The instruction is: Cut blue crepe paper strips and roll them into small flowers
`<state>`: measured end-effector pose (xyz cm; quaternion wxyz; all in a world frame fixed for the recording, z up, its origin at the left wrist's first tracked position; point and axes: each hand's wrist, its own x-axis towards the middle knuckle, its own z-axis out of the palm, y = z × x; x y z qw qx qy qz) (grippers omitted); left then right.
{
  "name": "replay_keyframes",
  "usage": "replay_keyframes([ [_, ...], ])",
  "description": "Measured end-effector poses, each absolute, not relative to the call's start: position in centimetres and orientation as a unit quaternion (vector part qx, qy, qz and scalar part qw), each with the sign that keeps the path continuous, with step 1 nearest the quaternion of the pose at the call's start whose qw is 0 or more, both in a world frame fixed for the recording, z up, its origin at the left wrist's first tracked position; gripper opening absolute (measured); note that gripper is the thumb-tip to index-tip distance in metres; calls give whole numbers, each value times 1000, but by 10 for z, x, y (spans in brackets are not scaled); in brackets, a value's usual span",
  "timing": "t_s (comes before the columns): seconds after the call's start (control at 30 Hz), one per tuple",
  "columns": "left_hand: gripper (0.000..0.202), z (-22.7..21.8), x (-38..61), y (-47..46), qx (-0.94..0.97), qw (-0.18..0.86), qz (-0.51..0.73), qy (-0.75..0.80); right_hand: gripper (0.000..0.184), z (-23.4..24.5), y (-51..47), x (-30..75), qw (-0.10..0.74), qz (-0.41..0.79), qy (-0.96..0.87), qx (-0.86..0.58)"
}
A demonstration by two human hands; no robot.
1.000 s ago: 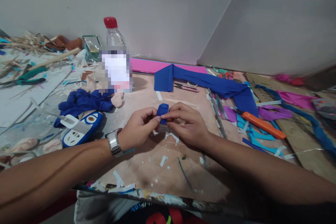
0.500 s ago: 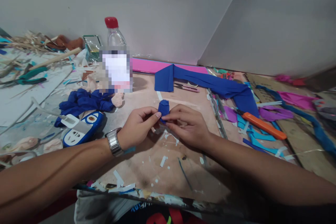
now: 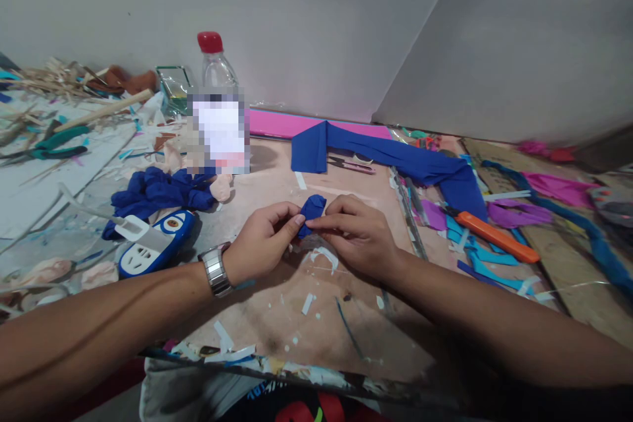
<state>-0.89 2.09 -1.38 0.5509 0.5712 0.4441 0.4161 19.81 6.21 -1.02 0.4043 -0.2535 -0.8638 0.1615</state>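
Note:
Between my two hands, a small piece of blue fabric (image 3: 312,210) is held just above the work surface. My left hand (image 3: 270,237), with a metal watch on the wrist, pinches its left side between thumb and fingers. My right hand (image 3: 359,234) pinches the right side, and its curled fingers hide part of the piece. Beyond the hands lies a long folded strip of blue fabric (image 3: 386,145), with pink-handled snips (image 3: 352,165) beside it. Left of my left hand sits a heap of bunched blue fabric pieces (image 3: 158,191).
A blue and white power socket (image 3: 158,247) with a plugged-in charger lies at left. A red-capped bottle (image 3: 217,66) stands behind a blurred bright screen (image 3: 221,132). Green-handled pliers (image 3: 62,142) lie far left. An orange utility knife (image 3: 497,236) rests among fabric scraps at right.
The small blue fabric piece has tilted to the right and looks more crumpled. Both hands have shifted slightly while keeping their pinch on it.

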Motion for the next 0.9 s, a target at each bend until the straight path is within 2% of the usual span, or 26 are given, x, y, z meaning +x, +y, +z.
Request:
replay_keyframes([
  [0.13,23,-8,-8,21,573,574,414,412,15,-8,61,199,415,101,-861,-277],
  [0.33,25,-7,-7,19,602,556,409,402,9,0,58,197,402,48,-865,-298],
  [0.9,25,-9,-11,19,648,507,396,408,12,1,56,196,352,83,-890,-277],
])
